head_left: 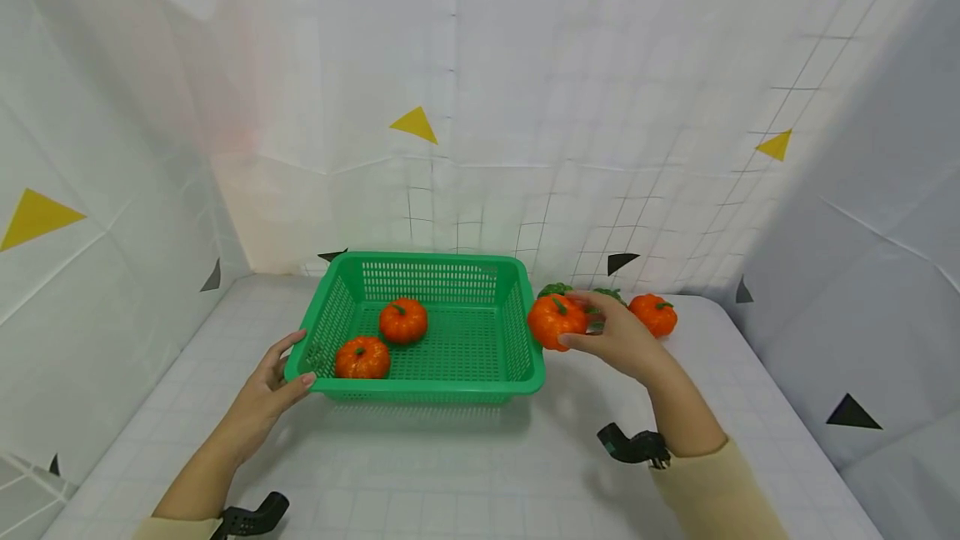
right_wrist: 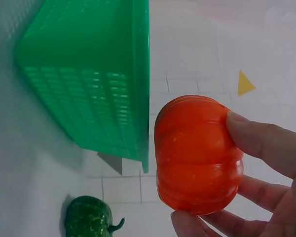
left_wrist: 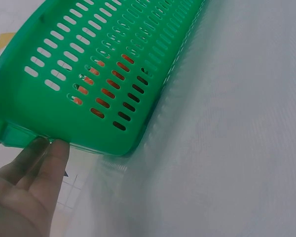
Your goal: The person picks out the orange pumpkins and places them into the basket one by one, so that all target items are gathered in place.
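In the head view a green plastic basket (head_left: 450, 386) with slotted walls stands on the table. Two small orange pumpkins lie in it, one near the front left (head_left: 362, 357) and one farther back (head_left: 403, 321). My left hand (head_left: 262, 390) grips the basket's left rim, thumb on the front corner. Just off the right rim, my right hand (head_left: 618, 336) holds another orange pumpkin (head_left: 557, 322) between thumb and fingers. The right wrist view shows this pumpkin (right_wrist: 200, 155) beside the basket wall (right_wrist: 89, 98), raised level with the rim.
Behind the right hand lie green pumpkins (head_left: 555, 289), partly hidden, and an orange pumpkin (head_left: 653, 315). One green pumpkin (right_wrist: 89, 217) also shows low in the right wrist view. White sheeting (head_left: 480, 65) with yellow and black triangles rises behind the table (head_left: 420, 473).
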Action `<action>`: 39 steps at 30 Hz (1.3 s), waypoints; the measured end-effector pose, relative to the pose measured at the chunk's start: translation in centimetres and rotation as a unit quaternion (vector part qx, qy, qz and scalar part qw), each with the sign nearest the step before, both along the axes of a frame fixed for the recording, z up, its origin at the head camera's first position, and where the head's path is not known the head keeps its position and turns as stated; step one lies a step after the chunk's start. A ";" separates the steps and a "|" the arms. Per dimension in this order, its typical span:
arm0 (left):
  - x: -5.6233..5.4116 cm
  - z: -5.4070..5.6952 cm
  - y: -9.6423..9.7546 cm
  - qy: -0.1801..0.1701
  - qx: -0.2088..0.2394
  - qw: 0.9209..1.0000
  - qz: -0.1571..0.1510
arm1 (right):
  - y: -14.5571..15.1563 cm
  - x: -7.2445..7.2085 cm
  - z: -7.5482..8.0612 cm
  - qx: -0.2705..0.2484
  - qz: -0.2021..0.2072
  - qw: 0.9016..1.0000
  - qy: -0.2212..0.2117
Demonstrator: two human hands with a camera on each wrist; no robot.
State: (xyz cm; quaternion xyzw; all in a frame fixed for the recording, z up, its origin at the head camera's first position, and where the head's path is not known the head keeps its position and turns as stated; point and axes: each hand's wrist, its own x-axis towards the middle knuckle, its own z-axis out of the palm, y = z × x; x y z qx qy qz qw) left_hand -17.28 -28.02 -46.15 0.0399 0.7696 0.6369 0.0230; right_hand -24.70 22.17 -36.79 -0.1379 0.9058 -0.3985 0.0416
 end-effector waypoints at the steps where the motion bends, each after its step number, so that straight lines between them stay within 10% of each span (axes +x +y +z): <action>1: 0.0 0.0 0.0 0.000 0.000 1.000 0.000 | -0.2 0.0 0.0 -0.006 0.003 1.000 -0.002; 39: 0.0 0.0 0.0 0.002 -0.004 1.000 -0.001 | -10.2 -1.9 -1.1 0.002 0.090 0.996 -0.030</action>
